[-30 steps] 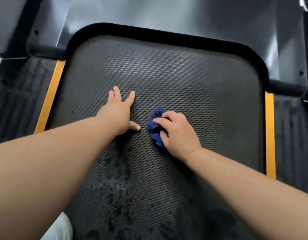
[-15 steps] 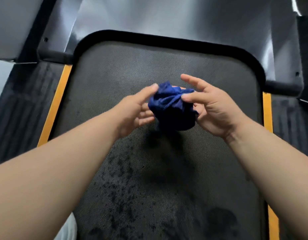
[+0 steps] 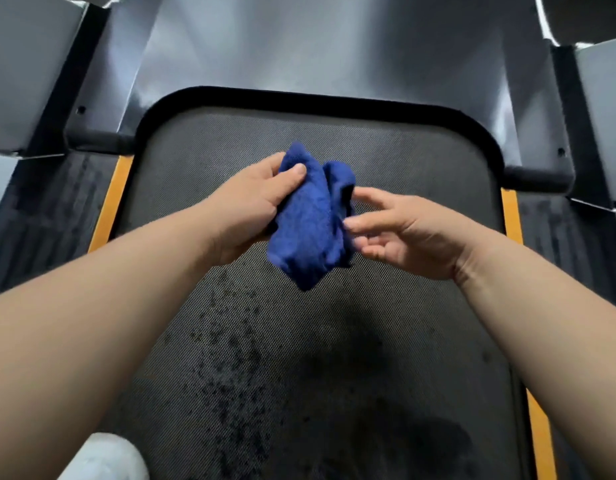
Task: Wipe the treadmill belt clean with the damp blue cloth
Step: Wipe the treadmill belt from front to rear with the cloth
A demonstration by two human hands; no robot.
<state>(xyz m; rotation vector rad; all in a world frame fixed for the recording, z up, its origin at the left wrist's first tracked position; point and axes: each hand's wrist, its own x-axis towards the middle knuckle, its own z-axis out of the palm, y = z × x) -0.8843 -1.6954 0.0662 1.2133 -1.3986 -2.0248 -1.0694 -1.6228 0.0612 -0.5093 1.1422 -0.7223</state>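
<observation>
Two hands: both are raised above the belt [image 3: 420, 161] with the cloth [image 3: 310, 220] between them, clear of the surface.
Left hand [image 3: 247, 206]: grips the cloth, with the thumb [image 3: 296, 171] pressed on the top fold; the other fingers are hidden behind the fabric.
Right hand [image 3: 410, 233]: fingers are loosely spread and slightly bent, with the fingertips [image 3: 368, 195] at the cloth's right edge; it grips nothing.
Risk, drop: the cloth hangs bunched from one hand with its lower end free, so a slackened left grip during refolding would likely let it fall.
Risk, streaks: a wadded cloth presents little flat face, and the dark speckles [image 3: 237, 358] on the near belt could smear rather than lift.
Risk, belt travel: a hard push may roll the belt under the hand.
Far edge: the black curved rim [image 3: 299, 95] of the front cover closes the belt off.
Side edges: the orange strips run along the left [image 3: 109, 202] and the right [image 3: 510, 216], with ribbed side rails [image 3: 40, 220] beyond them.
Open room: the far half of the belt lies bare for long strokes.
Obstruction: a white shoe [image 3: 102, 459] sits at the near left corner.
</observation>
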